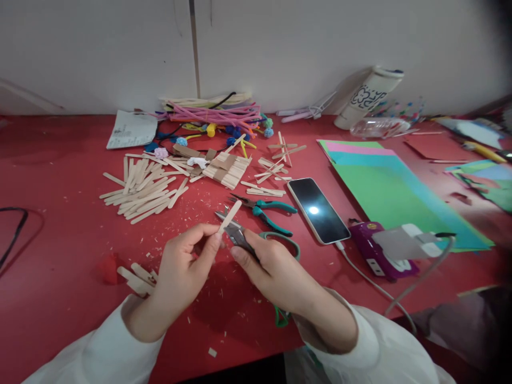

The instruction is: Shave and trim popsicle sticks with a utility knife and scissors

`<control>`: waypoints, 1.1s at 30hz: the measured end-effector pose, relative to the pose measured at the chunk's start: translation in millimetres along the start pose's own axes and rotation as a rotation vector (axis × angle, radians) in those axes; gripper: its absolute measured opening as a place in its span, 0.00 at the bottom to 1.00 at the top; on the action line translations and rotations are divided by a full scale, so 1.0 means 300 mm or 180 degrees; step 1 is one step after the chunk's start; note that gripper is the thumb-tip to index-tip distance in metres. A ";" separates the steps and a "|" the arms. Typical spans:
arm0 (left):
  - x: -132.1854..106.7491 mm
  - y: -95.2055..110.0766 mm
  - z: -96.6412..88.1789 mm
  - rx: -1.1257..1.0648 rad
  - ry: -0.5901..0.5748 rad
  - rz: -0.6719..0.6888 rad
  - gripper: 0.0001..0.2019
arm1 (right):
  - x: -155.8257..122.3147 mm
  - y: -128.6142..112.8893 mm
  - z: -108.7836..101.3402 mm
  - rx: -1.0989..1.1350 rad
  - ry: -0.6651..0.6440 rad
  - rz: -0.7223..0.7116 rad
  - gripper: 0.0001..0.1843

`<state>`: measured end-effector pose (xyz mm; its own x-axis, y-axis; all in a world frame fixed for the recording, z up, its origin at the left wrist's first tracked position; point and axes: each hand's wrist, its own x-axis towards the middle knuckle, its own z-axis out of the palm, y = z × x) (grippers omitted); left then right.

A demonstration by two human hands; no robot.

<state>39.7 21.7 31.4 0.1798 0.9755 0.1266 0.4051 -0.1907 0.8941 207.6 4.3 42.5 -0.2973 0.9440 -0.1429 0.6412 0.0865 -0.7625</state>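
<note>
My left hand [184, 264] pinches a wooden craft stick [231, 214] between thumb and fingers, its free end pointing up and right. My right hand [276, 272] is closed around a grey metal cutting tool [237, 234]; its blade lies against or just behind the stick. The palm hides most of the tool, so its exact kind cannot be made out. A grey-green loop handle [294, 246] and a green loop [282, 317] show beside the right hand; whether they belong to the tool is unclear. Teal-handled needle-nose pliers [270, 208] lie just beyond. Small wood chips surround both hands.
Loose craft sticks [140, 189], a banded stick bundle [228, 169] and pink pipe cleaners [216, 113] lie behind. To the right are a phone [319, 210], a purple power block [370, 250] with cable, coloured paper [384, 181] and a white tumbler [368, 98]. Cut sticks [138, 278] lie by my left wrist.
</note>
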 end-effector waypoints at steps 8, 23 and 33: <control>0.003 0.017 -0.014 0.0278 -0.0117 0.0015 0.10 | 0.000 -0.002 -0.010 -0.0405 -0.0233 0.0033 0.08; 0.012 0.019 0.004 -0.0904 -0.0195 -0.0659 0.09 | 0.027 0.031 0.023 0.2763 -0.0984 0.0119 0.20; 0.010 0.010 0.006 -0.0778 -0.0006 -0.0639 0.10 | 0.009 0.017 0.016 0.0731 0.0070 -0.0107 0.10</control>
<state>42.9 23.8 33.6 0.1198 0.9908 -0.0635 0.2052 0.0379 0.9780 206.8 5.9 35.2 -0.2988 0.9487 -0.1032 0.4527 0.0457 -0.8905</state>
